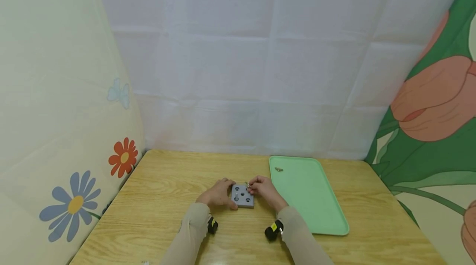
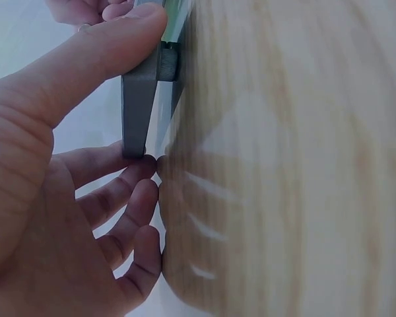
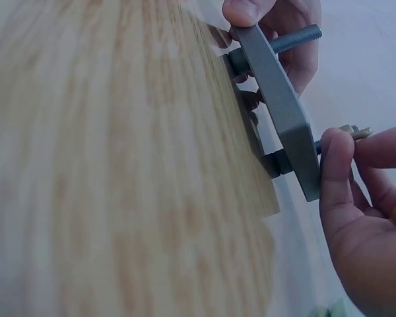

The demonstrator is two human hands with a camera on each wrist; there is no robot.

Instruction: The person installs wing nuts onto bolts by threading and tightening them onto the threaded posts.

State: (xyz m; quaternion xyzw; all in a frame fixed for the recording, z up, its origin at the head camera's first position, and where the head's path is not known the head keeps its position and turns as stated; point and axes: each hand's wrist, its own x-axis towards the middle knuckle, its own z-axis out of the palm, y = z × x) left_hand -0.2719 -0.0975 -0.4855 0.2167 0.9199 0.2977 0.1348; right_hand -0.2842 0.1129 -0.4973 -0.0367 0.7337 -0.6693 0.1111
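Observation:
A grey plate (image 1: pixel 241 203) with several holes lies at mid-table, raised off the wood by bolt heads under it, as the right wrist view shows. My left hand (image 1: pixel 217 194) grips the plate's left side, thumb at the near edge and fingers at the far edge. A threaded bolt (image 3: pixel 297 39) stands up through the plate near that hand. Over the plate's far right corner, my right hand (image 1: pixel 265 189) pinches a small brass-coloured wing nut (image 3: pixel 362 133) at another bolt's upper end. The fingers partly hide it, so how far it is threaded cannot be seen.
A light green tray (image 1: pixel 306 199) lies right of the plate, close to my right forearm. Small brass-coloured pieces (image 1: pixel 279 169), like wing nuts, sit in its far left corner. A white cloth (image 1: pixel 223 70) hangs behind the table (image 1: pixel 148 215). A small pale object (image 1: pixel 145 263) shows at the near edge.

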